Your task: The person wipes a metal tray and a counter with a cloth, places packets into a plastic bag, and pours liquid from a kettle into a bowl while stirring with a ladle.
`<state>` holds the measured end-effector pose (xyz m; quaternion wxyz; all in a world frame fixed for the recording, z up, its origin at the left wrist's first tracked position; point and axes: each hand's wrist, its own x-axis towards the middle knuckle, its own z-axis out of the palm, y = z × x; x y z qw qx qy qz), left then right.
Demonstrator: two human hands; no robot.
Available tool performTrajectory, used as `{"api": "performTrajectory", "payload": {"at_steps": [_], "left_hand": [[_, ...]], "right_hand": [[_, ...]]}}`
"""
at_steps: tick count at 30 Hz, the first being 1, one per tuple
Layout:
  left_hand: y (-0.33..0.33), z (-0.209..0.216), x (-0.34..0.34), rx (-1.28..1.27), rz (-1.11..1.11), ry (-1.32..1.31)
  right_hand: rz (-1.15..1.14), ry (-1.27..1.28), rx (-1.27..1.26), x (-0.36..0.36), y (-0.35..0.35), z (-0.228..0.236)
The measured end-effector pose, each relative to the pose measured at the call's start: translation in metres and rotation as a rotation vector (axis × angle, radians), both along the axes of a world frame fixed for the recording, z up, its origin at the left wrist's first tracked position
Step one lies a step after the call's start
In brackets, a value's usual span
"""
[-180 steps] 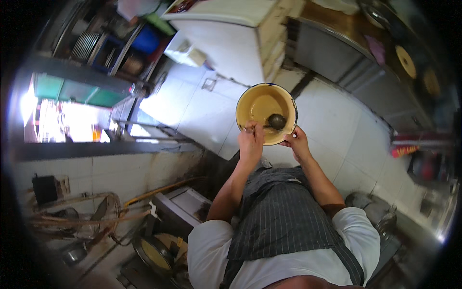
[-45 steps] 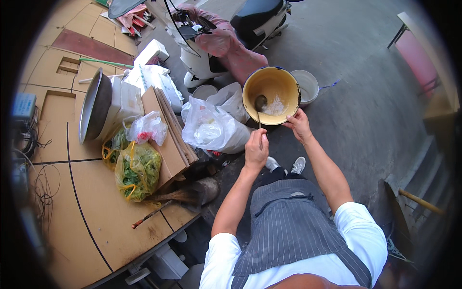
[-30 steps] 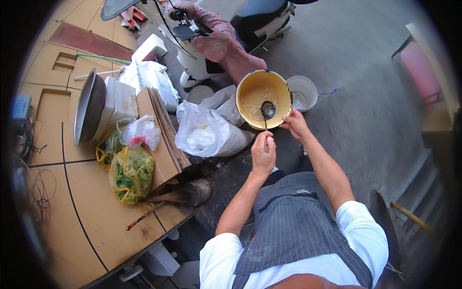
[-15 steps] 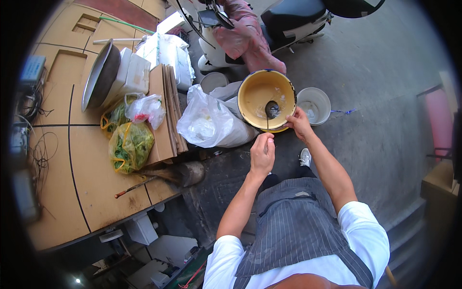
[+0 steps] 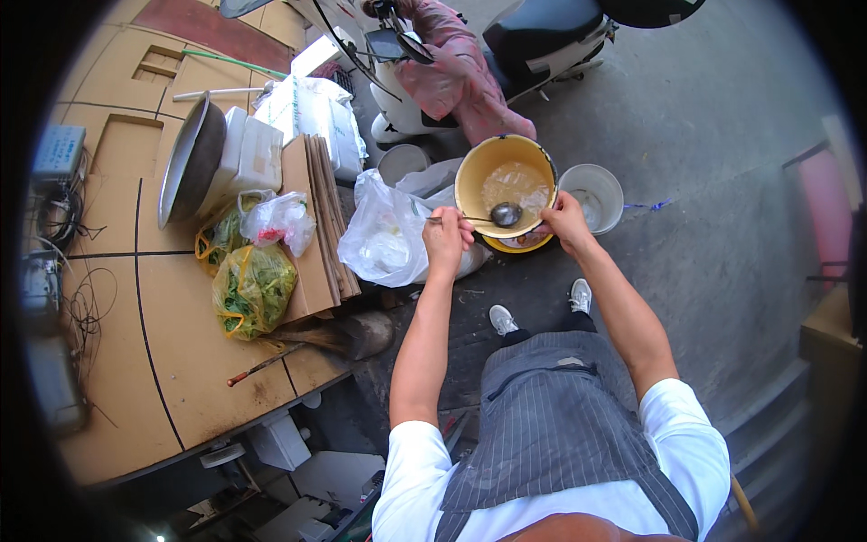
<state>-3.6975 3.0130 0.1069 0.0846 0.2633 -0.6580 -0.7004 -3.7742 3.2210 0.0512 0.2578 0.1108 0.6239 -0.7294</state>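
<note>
My left hand [image 5: 444, 237] grips the handle of a metal ladle [image 5: 506, 214], whose bowl hangs over the near side of a yellow enamel pot [image 5: 471, 176]. Pale liquid with whitish bits shows inside the pot. On the pot's right rim, my right hand [image 5: 567, 222] is closed, with the thumb near the edge; the pot is tilted toward me. Partly hidden beneath the pot is a second yellow container [image 5: 517, 246], with something reddish-brown in it. Just to the right stands a white bucket [image 5: 603, 194] with some clear matter at its bottom.
A white plastic sack [image 5: 386, 237] stands left of the pot, beside upright cardboard sheets [image 5: 312, 217]. Bags of greens [image 5: 255, 291] and a large metal wok [image 5: 191, 163] are farther left. A parked scooter [image 5: 533, 45] stands behind, and a grey bucket [image 5: 403, 163] sits near it.
My left hand has moved left and up, swinging the ladle from upright to nearly level and bringing its bowl toward the near rim. My right hand stays on the pot's rim.
</note>
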Motion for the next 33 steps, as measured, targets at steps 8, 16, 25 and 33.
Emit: {"api": "performTrajectory", "payload": {"at_steps": [8, 16, 25, 33], "left_hand": [[-0.03, -0.029, -0.041, 0.445, 0.267, 0.023], [-0.031, 0.004, -0.019, -0.182, -0.332, 0.136], [0.02, 0.028, -0.007, -0.279, -0.319, -0.007], [-0.004, 0.033, 0.007, -0.02, -0.058, 0.303]], "right_hand": [[0.031, -0.078, 0.007, 0.001, 0.002, 0.019], [0.011, 0.011, 0.026, 0.0, 0.014, 0.025], [-0.047, 0.045, -0.006, 0.0, 0.021, 0.02], [-0.123, -0.113, -0.171, -0.03, 0.036, -0.005]]}}
